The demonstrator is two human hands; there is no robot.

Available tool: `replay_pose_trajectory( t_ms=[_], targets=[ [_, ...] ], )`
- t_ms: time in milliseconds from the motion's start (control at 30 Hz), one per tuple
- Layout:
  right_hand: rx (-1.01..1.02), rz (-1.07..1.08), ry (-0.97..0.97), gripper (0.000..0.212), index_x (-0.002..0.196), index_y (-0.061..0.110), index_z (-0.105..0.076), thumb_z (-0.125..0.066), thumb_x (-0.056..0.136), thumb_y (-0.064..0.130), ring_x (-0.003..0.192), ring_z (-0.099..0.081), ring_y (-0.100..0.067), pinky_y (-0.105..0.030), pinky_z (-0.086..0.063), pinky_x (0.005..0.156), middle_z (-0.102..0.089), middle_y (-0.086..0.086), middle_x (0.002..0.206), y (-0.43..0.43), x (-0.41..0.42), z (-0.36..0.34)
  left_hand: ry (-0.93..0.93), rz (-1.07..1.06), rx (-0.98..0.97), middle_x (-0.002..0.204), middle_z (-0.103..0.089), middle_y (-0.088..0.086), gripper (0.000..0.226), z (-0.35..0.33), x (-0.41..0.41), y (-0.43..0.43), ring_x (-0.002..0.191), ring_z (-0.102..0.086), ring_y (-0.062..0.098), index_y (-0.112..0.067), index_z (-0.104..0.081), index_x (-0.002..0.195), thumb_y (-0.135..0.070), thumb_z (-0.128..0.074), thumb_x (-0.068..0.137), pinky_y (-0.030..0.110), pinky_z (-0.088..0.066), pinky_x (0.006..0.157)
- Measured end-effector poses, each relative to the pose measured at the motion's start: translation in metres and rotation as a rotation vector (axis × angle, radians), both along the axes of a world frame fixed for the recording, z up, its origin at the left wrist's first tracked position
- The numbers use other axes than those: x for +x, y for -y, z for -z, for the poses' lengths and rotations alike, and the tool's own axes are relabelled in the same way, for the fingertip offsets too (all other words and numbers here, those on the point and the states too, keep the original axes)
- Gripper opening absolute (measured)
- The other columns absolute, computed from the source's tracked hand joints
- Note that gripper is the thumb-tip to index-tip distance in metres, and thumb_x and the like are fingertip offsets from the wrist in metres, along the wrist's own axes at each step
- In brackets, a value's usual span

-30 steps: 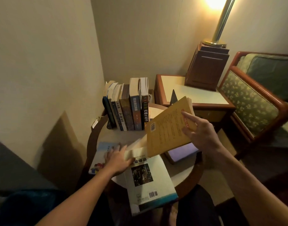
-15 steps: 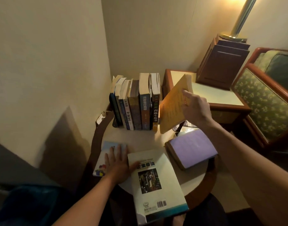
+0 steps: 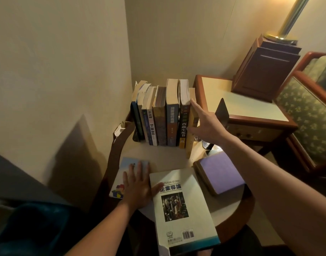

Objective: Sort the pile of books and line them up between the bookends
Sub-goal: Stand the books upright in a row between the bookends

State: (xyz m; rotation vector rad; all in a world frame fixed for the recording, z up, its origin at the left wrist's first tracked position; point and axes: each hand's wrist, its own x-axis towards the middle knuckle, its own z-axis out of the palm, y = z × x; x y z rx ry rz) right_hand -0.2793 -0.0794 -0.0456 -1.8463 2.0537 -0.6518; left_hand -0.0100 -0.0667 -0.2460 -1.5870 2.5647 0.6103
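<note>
At right end of row (image 3: 162, 115): right hand (image 3: 204, 124), fingers straight, presses my yellow book (image 3: 190, 137) upright against it
Surface (image 3: 167, 159) front: left hand (image 3: 138, 187) flat, gripping nothing, pins blue book (image 3: 124, 166)

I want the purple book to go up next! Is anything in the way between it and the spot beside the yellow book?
Yes: the right hand lies flat against the yellow book, filling the gap before the black bookend. The purple book lies flat just in front.
</note>
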Motion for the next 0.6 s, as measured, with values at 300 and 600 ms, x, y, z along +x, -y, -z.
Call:
replay_pose_trajectory(
  t_ms=[300,600],
  targets=[
    [-0.112,0.008,0.022,0.109,0.161,0.028,-0.010,-0.082,0.081,0.012,0.132,-0.052,-0.030,-0.053,-0.053,0.099,-0.051,-0.008,0.148,0.010,-0.006,0.012,0.025,0.010,0.026,0.161,0.032,0.009,0.123,-0.003,-0.001,0.001,0.144,0.035,0.037,-0.029,0.021,0.156,-0.098,0.018,0.055,0.057,0.018,0.116],
    [-0.141,0.063,0.026,0.106,0.160,0.029,-0.016,-0.082,0.080,0.010,0.123,-0.058,-0.033,-0.052,-0.055,0.094,-0.057,-0.013,0.141,0.028,-0.009,0.018,0.036,0.003,0.048,0.160,0.033,0.006,0.118,-0.005,-0.002,0.000,0.143,0.037,0.035,-0.030,0.021,0.156,-0.096,0.011,0.059,0.055,0.020,0.115]
  ],
)
